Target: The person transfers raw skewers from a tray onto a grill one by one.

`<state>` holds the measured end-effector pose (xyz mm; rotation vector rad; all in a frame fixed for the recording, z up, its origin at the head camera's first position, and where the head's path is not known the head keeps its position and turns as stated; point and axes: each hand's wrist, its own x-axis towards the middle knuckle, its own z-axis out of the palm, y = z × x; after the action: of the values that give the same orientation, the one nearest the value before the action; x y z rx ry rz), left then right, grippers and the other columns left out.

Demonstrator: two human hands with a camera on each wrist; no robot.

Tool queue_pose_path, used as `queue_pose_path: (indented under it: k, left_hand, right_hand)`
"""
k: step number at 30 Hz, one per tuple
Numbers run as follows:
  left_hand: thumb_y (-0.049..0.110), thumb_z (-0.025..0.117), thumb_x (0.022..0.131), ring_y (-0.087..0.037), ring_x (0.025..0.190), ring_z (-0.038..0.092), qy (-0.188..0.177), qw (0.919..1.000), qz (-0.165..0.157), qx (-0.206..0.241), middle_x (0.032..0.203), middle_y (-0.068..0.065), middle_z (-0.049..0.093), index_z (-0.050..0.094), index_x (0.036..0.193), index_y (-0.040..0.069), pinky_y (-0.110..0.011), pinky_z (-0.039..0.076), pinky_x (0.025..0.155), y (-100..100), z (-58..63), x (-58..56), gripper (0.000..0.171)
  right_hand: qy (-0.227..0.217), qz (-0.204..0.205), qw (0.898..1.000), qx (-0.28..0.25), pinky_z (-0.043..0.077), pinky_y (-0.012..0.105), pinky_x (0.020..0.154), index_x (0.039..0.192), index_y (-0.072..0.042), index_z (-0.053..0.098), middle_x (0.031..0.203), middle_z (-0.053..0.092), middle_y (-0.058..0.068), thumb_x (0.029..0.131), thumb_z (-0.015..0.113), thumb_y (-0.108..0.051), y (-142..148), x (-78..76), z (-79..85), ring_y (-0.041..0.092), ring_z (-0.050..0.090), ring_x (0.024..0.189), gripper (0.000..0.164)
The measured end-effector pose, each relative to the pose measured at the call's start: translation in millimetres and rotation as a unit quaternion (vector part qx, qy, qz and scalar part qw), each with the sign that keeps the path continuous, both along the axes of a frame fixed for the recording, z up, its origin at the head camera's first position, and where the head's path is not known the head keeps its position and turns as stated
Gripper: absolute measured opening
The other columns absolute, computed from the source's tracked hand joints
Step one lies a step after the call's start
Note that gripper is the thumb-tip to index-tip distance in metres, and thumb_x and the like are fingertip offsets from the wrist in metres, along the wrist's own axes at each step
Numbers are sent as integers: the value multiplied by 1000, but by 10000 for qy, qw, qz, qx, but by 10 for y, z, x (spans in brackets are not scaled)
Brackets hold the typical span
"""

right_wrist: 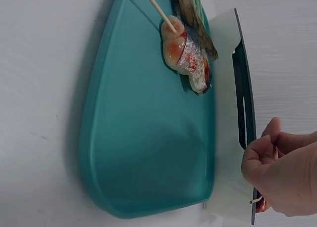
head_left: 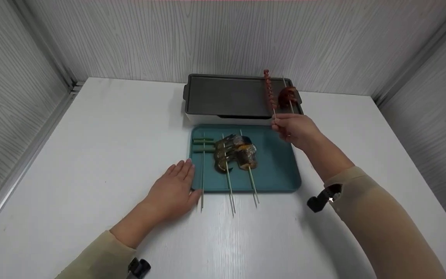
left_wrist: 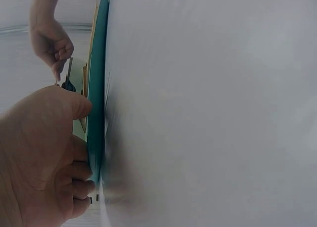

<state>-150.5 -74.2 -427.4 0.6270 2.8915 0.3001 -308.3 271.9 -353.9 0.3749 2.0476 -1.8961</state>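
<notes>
My right hand (head_left: 296, 130) pinches the bare stick end of a skewer of small red pieces (head_left: 269, 91) at the front edge of the dark griddle (head_left: 227, 95). The red pieces extend over the griddle's right part. Just right of it on the griddle is a skewer with a dark red chunk (head_left: 286, 97). My left hand (head_left: 172, 192) rests with straight fingers along the left edge of the teal tray (head_left: 277, 170), thumb at its front left corner. In the left wrist view, fingertips (left_wrist: 84, 190) touch the tray's side (left_wrist: 97, 88).
On the tray lie a skewer with green pieces (head_left: 203, 150), one of dark shrimp-like pieces (head_left: 221, 159) and one of silvery fish chunks (head_left: 247, 157). Their sticks stick out past the tray's front rim. A pale wood-grain wall (head_left: 130, 38) stands behind the griddle.
</notes>
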Motion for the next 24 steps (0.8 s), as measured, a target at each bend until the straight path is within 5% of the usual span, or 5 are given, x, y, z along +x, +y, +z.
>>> queue_pose_path:
  k: [7, 24]
  left_hand:
    - [46, 47, 112, -45, 158, 24, 26, 10000, -32, 3, 169, -31, 26, 31, 159, -14, -56, 21, 128, 7, 1, 2, 79]
    - [45, 46, 112, -44, 158, 25, 27, 10000, -22, -61, 169, -30, 27, 31, 159, -14, -55, 20, 129, 20, 2, -4, 77]
  right_hand:
    - [-44, 15, 10000, -36, 47, 38, 102, 147, -1, 61, 129, 69, 12, 110, 59, -14, -35, -21, -3, 14, 66, 97, 39]
    - [-125, -20, 9999, -51, 52, 31, 87, 148, 0, 58, 122, 69, 10, 112, 55, -12, -37, -39, -30, 12, 65, 94, 39]
